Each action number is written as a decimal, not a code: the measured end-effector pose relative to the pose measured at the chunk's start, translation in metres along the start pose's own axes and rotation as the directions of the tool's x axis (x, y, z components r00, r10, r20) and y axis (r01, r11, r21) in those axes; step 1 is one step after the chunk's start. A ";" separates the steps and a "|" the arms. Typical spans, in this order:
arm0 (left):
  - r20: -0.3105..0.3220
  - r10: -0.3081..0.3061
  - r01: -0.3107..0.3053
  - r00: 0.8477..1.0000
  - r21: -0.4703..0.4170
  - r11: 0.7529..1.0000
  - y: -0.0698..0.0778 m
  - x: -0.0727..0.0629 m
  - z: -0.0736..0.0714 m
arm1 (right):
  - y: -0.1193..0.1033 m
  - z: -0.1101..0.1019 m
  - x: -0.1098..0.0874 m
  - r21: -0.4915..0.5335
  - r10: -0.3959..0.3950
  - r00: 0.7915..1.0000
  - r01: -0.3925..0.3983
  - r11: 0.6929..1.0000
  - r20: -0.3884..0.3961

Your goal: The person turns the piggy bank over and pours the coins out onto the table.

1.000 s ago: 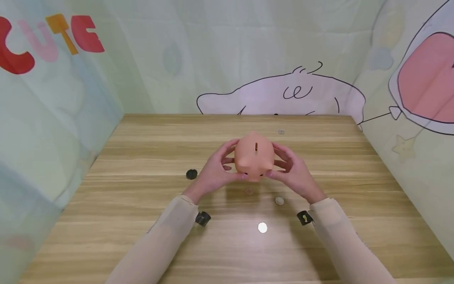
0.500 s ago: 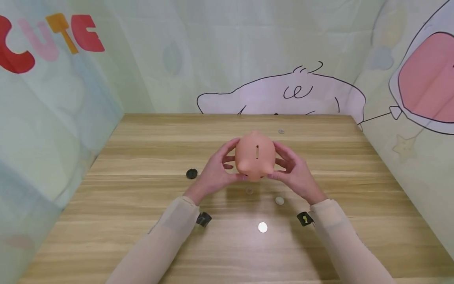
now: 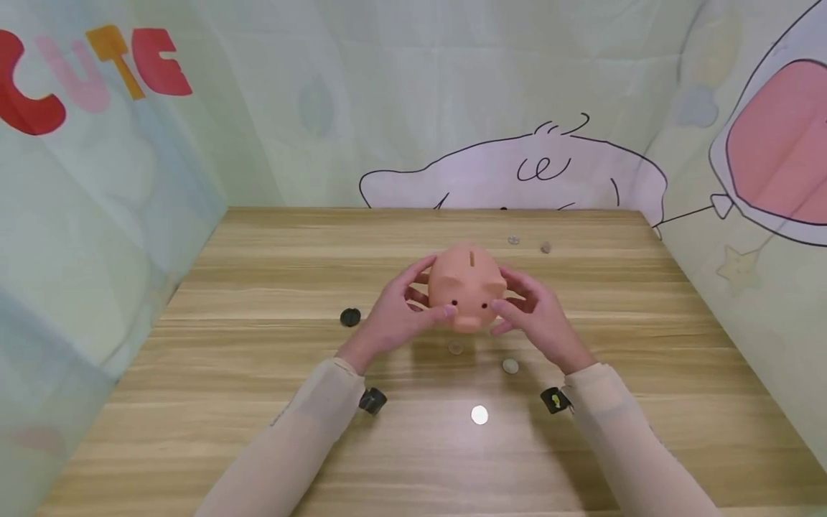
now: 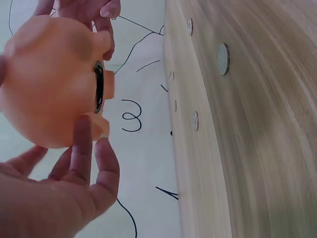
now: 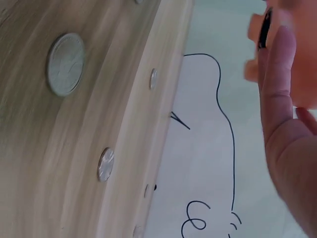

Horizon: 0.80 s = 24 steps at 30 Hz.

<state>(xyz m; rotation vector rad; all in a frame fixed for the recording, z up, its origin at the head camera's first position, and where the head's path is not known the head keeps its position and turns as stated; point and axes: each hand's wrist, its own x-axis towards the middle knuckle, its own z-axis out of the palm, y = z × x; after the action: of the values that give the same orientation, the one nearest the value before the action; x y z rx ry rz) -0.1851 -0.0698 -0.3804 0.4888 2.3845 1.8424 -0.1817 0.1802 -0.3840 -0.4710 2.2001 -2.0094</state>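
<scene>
A pink piggy bank (image 3: 466, 287) is held up over the table, its snout and dark eyes turned toward me and its coin slot on top. My left hand (image 3: 400, 307) grips its left side, thumb by the face. On the other side my right hand (image 3: 535, 310) grips it, thumb near the right eye. From the left wrist, a dark hole (image 4: 99, 87) shows in its underside between stubby feet. Beneath and around it lie several coins, among them a silver coin (image 3: 510, 366) and a dimmer coin (image 3: 455, 347) in the shadow.
A black round plug (image 3: 350, 317) lies left of my left hand. Toward the back right are a coin (image 3: 513, 240) and a darker coin (image 3: 545, 247). Near the front lies a bright round disc (image 3: 479, 415). Printed cloth (image 3: 291, 108) walls the wooden table (image 3: 258, 251).
The piggy bank has tipped, so its face shows more and its slot has shifted back. A coin now appears at the back right. Both hands keep their grip.
</scene>
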 end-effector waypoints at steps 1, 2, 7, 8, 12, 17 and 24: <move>-0.010 -0.013 0.013 1.000 0.001 1.000 0.000 0.000 0.001 | -0.001 0.001 0.000 -0.003 0.029 0.999 -0.029 1.000 -0.012; -0.019 -0.025 0.025 0.999 0.001 1.000 0.001 0.001 0.002 | -0.003 0.003 0.001 -0.014 0.057 0.998 -0.057 0.998 -0.027; -0.057 -0.121 0.124 0.991 0.066 0.990 0.004 0.002 0.008 | -0.008 0.010 0.005 -0.098 0.180 0.980 -0.188 0.977 -0.088; -0.062 -0.143 0.148 0.988 0.090 0.985 0.005 0.002 0.010 | -0.009 0.011 0.006 -0.117 0.201 0.975 -0.212 0.970 -0.097; -0.071 -0.239 0.248 0.968 0.178 0.952 0.010 0.001 0.012 | -0.009 0.014 0.010 -0.156 0.290 0.950 -0.306 0.939 -0.118; -0.057 -0.310 0.315 0.949 0.196 0.929 0.011 0.002 0.012 | -0.007 0.017 0.011 -0.160 0.363 0.925 -0.377 0.912 -0.109; -0.026 -0.350 0.344 0.936 0.269 0.900 0.010 0.007 0.013 | -0.007 0.017 0.010 -0.199 0.407 0.909 -0.416 0.887 -0.085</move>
<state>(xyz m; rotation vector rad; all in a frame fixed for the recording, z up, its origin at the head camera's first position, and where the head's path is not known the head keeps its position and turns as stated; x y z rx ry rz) -0.1861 -0.0538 -0.3733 0.0861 2.5179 1.3644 -0.1846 0.1604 -0.3783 0.0286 2.3083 -1.5849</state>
